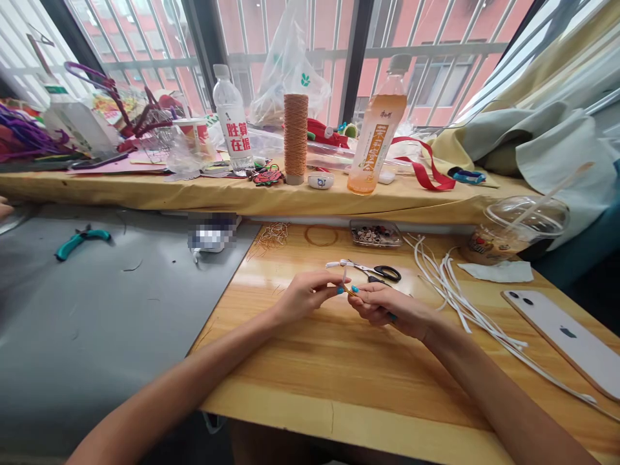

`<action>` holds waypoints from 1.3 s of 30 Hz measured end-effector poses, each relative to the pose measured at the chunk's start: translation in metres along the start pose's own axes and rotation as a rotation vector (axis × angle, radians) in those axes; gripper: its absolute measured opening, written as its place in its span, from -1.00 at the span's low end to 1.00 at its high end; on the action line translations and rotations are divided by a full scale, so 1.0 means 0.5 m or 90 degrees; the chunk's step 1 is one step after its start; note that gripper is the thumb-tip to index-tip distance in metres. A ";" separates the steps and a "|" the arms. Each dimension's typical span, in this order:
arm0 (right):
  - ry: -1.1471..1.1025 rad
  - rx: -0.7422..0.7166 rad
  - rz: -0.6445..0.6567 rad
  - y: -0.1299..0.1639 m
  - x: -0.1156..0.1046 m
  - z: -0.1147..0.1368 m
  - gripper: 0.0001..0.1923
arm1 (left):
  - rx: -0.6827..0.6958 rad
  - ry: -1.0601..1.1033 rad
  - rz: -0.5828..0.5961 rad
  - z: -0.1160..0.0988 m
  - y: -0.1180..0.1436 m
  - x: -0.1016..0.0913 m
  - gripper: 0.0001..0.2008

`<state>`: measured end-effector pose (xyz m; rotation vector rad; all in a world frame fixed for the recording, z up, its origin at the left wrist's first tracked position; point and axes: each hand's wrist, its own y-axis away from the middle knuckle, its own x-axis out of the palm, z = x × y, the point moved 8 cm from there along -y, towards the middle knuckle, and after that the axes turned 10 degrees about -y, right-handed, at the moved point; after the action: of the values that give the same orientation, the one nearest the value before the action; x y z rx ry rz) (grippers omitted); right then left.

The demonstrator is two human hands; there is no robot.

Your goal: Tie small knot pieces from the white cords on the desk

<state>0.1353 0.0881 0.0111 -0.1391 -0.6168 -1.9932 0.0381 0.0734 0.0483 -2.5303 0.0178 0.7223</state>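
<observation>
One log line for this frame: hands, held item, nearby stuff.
left hand: pinching white strip | right hand: pinching same strip | scissors: flat behind hands | white strips: loose, right | wooden table

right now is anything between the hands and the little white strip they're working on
No, nothing visible. The left hand and right hand both already pinch the small white strip between their fingertips above the wooden table. The scissors lie just behind the strip, not between it and either hand.
</observation>
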 end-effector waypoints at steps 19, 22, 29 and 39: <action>0.109 0.007 -0.085 -0.007 -0.017 0.002 -0.73 | -0.102 0.014 0.040 0.027 0.004 0.005 -0.74; 0.355 -0.068 -0.173 -0.003 -0.025 0.037 -0.67 | -0.187 0.076 0.063 0.050 0.007 0.011 -0.69; 0.845 -0.404 -0.332 0.033 0.001 0.102 -0.77 | -0.338 0.171 -0.046 0.098 0.012 -0.008 -0.68; 1.113 -0.688 -0.445 0.065 0.065 0.105 -0.83 | -0.372 0.193 -0.086 0.088 0.022 -0.006 -0.69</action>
<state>0.1387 0.0753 0.0798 1.1817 1.6760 -1.9498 0.0122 0.0841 0.0124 -3.1357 -0.2979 0.3098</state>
